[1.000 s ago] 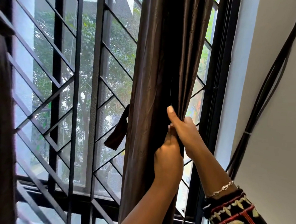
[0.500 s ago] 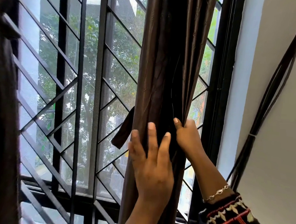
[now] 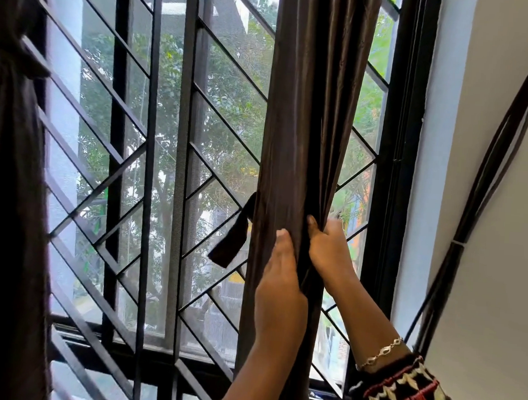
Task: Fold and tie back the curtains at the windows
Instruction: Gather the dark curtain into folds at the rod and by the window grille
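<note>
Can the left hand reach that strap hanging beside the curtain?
Probably yes: the strap hangs just left of the left hand, nothing between them, though that hand grips the curtain now.

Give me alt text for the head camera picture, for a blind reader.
The left hand and right hand grip a gathered brown curtain before a barred window. Its tie strap hangs loose beside it; another curtain at far left is already tied.

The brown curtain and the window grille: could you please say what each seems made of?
The curtain looks like a satin-type fabric, probably synthetic: it hangs in soft folds with a slight sheen. The grille looks like dark painted metal: straight, thin, rigid bars.
</note>
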The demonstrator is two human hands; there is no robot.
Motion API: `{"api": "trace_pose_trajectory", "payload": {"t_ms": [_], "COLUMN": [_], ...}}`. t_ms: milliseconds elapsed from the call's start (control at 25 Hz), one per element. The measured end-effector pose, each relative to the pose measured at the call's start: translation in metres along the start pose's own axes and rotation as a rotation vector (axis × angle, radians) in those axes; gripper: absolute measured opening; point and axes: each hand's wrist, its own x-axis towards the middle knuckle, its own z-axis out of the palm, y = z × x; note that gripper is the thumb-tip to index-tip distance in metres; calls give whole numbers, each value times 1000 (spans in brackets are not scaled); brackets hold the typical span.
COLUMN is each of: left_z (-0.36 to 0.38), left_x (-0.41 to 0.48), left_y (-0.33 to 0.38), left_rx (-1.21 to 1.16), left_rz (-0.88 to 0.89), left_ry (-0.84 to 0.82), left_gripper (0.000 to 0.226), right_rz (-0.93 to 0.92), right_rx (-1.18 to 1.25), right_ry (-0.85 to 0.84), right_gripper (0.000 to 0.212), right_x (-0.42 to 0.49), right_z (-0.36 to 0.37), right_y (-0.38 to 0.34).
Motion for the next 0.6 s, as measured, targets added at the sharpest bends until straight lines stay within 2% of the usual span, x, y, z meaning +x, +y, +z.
{"api": "trace_pose_trajectory", "payload": {"t_ms": [80,200,280,360,440,480,560,600], "left_z": [4,10,12,14,14,13,11,10], "left_x": [3,5,6,2,-7,-11,-12,-9], "left_y": [3,6,4,-3,-14,-19,-34,-42], "left_rx": [39,27,25,-34,-131,-194,-332,-348], "left_rz": [-12,47,68,102,134,73,-161,-249], "left_ry": [-45,-20,-36,-61,0,64,157,154], "left_gripper": [70,62,60,60,61,72,95,93], "right_rz": [23,23,-31,-38,-34,-43,-44,-45], "right_rx": [106,239,160,41,12,17,45,54], "right_ry": [-73,-248,-218,-104,-52,-55,-69,-76], "right_gripper": [25,27,23,15,15,18,27,28], "right_x": [0,-5,-5,-5,-7,-8,-13,-15], "right_z": [0,-1,3,3,0,-2,-7,-8], "right_y": [0,0,5,6,2,1,0,-1]}}
